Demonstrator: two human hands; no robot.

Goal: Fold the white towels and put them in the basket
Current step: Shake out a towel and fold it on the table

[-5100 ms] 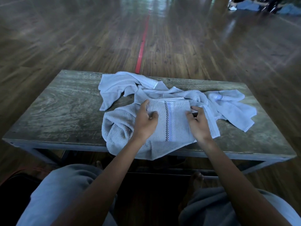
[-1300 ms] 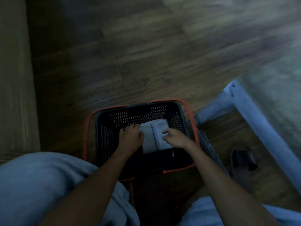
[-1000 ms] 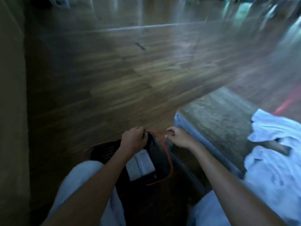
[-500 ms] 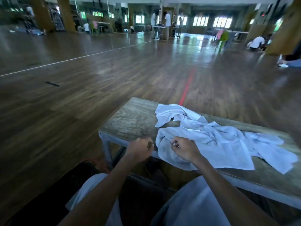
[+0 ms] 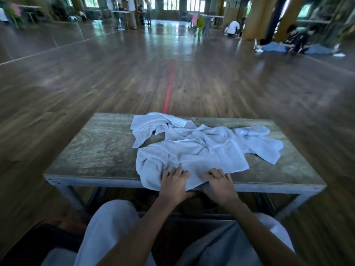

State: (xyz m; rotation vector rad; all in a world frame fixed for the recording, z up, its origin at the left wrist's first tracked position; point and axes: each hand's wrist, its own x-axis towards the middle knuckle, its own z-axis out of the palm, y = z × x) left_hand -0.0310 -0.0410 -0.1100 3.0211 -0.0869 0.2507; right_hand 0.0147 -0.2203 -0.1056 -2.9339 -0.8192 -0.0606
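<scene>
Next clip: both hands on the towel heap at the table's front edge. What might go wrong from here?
The towels lie tangled, so pulling the near one, where the left hand and right hand sit, may drag the others. That towel overhangs the table at its front edge and could slip to the floor.

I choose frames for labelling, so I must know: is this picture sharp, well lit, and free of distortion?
Head view: towels, table, left hand and right hand fairly sharp, floor at the sides smeared by blur; head view: dim light, window glare on the far floor; head view: wide lens tilts the right pillars.
</scene>
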